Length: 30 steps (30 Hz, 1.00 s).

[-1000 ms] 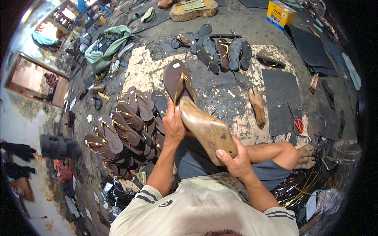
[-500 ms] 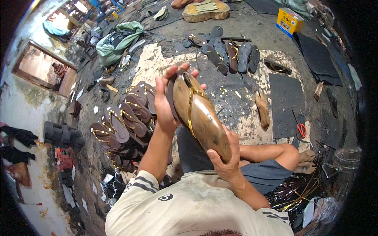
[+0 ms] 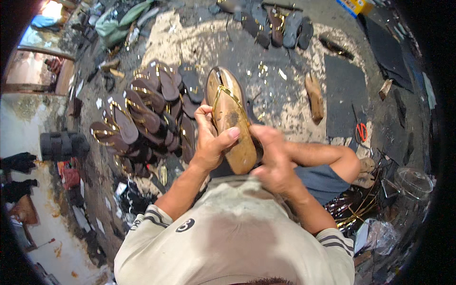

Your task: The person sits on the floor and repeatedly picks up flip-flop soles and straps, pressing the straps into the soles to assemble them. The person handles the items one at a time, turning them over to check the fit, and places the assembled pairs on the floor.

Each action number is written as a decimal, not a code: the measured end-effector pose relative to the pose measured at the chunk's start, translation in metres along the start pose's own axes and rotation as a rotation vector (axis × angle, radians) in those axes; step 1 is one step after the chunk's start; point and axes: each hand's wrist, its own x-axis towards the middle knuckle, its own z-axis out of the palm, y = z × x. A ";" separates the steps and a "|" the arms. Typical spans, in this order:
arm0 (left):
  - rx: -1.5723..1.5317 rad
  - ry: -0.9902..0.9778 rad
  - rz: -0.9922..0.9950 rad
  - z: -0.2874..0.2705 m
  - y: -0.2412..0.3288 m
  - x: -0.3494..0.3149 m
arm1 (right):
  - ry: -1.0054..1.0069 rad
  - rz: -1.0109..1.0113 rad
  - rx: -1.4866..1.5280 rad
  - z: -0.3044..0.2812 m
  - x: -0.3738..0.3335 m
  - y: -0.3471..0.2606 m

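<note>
In front of my body, a brown wooden shoe last [image 3: 243,159] points its toe away from me. A flip-flop with a gold strap [image 3: 214,102] is fitted over it; its dark sole shows as a rim around the toe. My left hand [image 3: 211,145] is closed around the left side, thumb lying across the top of the last. Beside the right edge, close to the strap's end, is my right hand [image 3: 275,159]. It is smeared by motion, so its fingers and any grip are unclear.
A heap of brown flip-flops with gold straps [image 3: 142,111] lies to the left. Farther off are more dark sandals [image 3: 292,33]. On the right lie another wooden last [image 3: 314,97], a dark sheet [image 3: 346,95], orange-handled scissors [image 3: 362,133] and a clear plastic tub [image 3: 413,183].
The last with the flip-flop has come closer to my body and stands more upright in view. My left hand moved from the toe to its side; my right hand left the heel. My view tilted down.
</note>
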 end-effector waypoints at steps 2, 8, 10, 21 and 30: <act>-0.173 -0.041 -0.146 0.009 0.014 -0.032 | 0.183 0.403 0.301 -0.007 -0.009 -0.012; -0.312 0.046 -0.269 0.001 0.007 -0.084 | -0.123 0.972 0.882 0.009 -0.046 -0.051; -0.326 0.109 -0.277 0.003 0.006 -0.090 | -0.047 1.059 0.933 0.005 -0.037 -0.071; -0.360 -0.007 0.026 0.006 0.015 -0.059 | 0.185 0.858 1.121 0.016 -0.062 -0.027; -0.516 -0.485 0.014 0.049 0.049 -0.003 | -0.202 0.661 2.134 0.013 0.021 -0.060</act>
